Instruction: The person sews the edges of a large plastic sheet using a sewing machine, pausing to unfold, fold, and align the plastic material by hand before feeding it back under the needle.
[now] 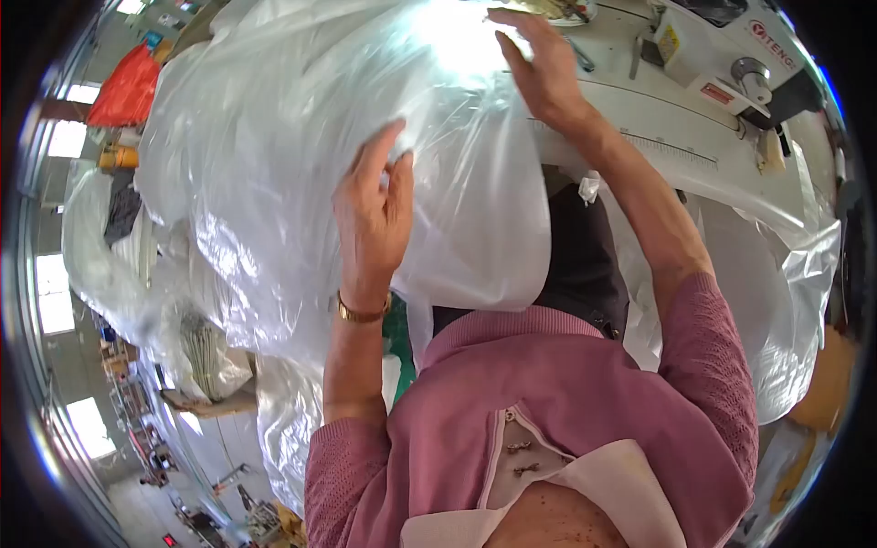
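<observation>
A large sheet of clear plastic (292, 155), wrinkled and shiny, spreads over the work surface and hangs over its near edge toward my lap. My left hand (375, 210) is above the plastic near the middle, fingers stretched up and thumb apart, with nothing seen in it. Farther forward, my right hand (545, 78) is at the sheet's right side beside a bright glare, its thumb and fingers apart. Whether either hand touches the plastic is hard to tell. The glare hides the plastic around the right fingertips.
A white sewing machine (731, 59) stands at the back right on a pale table (630, 110) marked with a ruler scale. Scissors-like metal tools (637, 57) lie near it. More plastic (776, 301) hangs at the right. A red bag (125, 87) is at far left.
</observation>
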Available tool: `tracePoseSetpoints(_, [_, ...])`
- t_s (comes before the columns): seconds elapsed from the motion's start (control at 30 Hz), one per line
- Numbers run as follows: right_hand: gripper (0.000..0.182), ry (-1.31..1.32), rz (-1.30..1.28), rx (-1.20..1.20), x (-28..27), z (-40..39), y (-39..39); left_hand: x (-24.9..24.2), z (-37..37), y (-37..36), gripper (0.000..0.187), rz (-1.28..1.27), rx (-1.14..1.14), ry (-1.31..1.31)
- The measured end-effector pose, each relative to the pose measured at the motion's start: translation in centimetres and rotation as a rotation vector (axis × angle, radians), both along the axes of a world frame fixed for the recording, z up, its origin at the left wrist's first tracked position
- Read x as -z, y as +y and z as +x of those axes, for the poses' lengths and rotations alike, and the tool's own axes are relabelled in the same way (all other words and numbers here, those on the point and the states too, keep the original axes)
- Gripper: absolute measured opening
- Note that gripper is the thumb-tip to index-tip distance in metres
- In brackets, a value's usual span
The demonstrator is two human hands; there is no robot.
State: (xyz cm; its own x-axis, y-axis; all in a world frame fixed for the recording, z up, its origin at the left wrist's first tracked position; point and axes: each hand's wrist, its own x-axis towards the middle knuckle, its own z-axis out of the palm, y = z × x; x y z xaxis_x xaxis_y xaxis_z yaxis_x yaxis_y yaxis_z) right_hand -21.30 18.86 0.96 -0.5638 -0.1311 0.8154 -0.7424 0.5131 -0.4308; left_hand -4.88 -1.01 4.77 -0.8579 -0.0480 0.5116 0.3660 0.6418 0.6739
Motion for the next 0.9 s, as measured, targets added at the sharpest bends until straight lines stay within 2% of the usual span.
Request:
tracePoseSetpoints(0.07, [0.021,0.111,-0.016,-0.131,-1.6,4.5,0.9,0.2,3.5,-0.9,0.02,-0.066,-0.087,-0.039])
tracePoseSetpoints(0.13, [0.017,0.325,0.119,-0.322,-2.4,10.7,1.0,1.2,6.7,-1.1,0.022,-0.092,-0.192,-0.159])
tracePoseSetpoints(0.2, [0.016,0.154,0.136,-0.549,-2.4,16.0,0.6,2.9,8.5,-0.9,0.028,-0.175,-0.099,-0.074])
tracePoseSetpoints(0.23, [0.017,-0.054,0.23,-0.572,-1.3,17.7,0.6,2.8,9.1,-0.1,0.036,-0.176,-0.104,-0.14])
tracePoseSetpoints(0.27, [0.018,-0.26,0.326,-0.592,0.3,18.9,0.7,2.8,9.5,0.0,0.036,-0.176,-0.112,-0.134])
tracePoseSetpoints(0.33, [0.018,-0.181,0.305,-0.588,2.5,20.5,1.3,2.9,10.1,0.2,0.04,-0.458,-0.077,-0.067])
tracePoseSetpoints(0.4, [0.021,0.054,0.198,-0.585,1.8,21.8,1.9,2.4,10.9,1.0,0.047,-0.401,-0.097,-0.104])
tracePoseSetpoints(0.47, [0.023,0.042,0.179,-0.515,0.9,22.6,3.1,2.2,11.0,1.5,0.05,-0.469,-0.106,-0.013])
tracePoseSetpoints(0.5, [0.025,0.059,0.154,-0.433,0.7,22.7,3.7,2.6,10.9,1.5,0.043,-0.483,-0.114,-0.045])
tracePoseSetpoints(0.53, [0.035,-0.114,0.085,-0.302,1.9,23.1,4.1,2.9,10.8,1.6,0.043,-0.48,-0.112,-0.038])
tracePoseSetpoints(0.6, [0.044,-0.335,-0.381,-0.109,2.4,22.9,2.9,3.6,10.8,1.5,0.029,-0.628,-0.14,-0.113])
tracePoseSetpoints(0.63, [0.05,-0.594,-0.543,-0.099,2.8,23.3,3.0,3.9,11.2,1.3,0.029,-0.628,-0.138,-0.115])
tracePoseSetpoints(0.7, [0.053,-0.941,-0.772,-0.377,4.8,24.2,3.2,4.2,11.7,0.7,0.017,-0.678,-0.086,-0.152])
tracePoseSetpoints(0.73, [0.048,-1.107,-0.88,-0.454,5.5,24.9,2.8,4.0,11.7,0.7,0.017,-0.682,-0.085,-0.146])
tracePoseSetpoints(0.77, [0.048,-1.107,-0.886,-0.454,5.9,25.2,2.9,3.6,11.9,0.6,0.014,-0.519,-0.053,-0.117])
tracePoseSetpoints(0.83, [0.041,-1.64,-0.768,-0.714,5.8,25.9,2.8,2.5,12.5,0.3,0.01,-0.204,0.04,-0.088])
tracePoseSetpoints(0.87, [0.032,-1.606,-0.804,-0.717,5.2,26.2,2.7,2.0,12.7,0.0,0.01,-0.05,0.104,-0.084])
tracePoseSetpoints(0.9, [0.032,-1.608,-0.811,-0.711,3.8,26.7,3.0,2.4,12.9,-0.7,0.009,0.071,0.139,-0.115])
